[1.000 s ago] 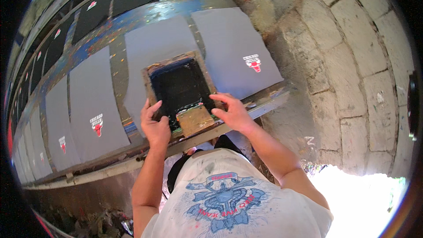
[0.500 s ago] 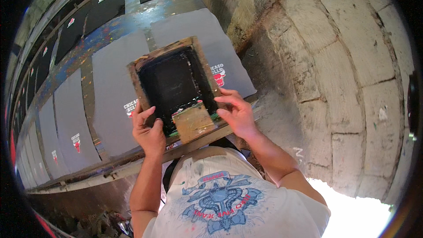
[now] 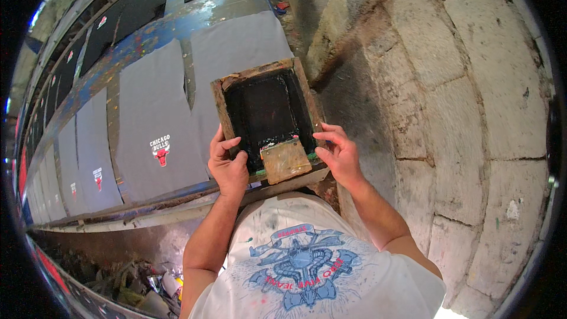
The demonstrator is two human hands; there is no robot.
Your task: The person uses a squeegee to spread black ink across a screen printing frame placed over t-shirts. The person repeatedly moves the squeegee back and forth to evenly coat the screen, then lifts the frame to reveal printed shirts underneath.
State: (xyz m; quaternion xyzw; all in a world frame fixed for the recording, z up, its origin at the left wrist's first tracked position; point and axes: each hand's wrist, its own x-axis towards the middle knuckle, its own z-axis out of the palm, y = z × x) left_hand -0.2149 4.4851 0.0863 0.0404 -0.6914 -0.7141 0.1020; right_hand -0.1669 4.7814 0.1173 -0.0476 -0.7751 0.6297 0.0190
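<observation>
White lettering (image 3: 159, 143) left of wooden frame (image 3: 306, 91)

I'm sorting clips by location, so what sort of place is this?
Probably a screen-printing workshop: the left hand and right hand hold a wooden-framed screen, and grey fabric pieces with red-and-white prints lie along a paint-spattered table.

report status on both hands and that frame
Left hand, right hand: gripping opposite sides of wooden frame. Tan block at frame's near end. Frame hides part of gray fabric panel; contact unclear.
</observation>
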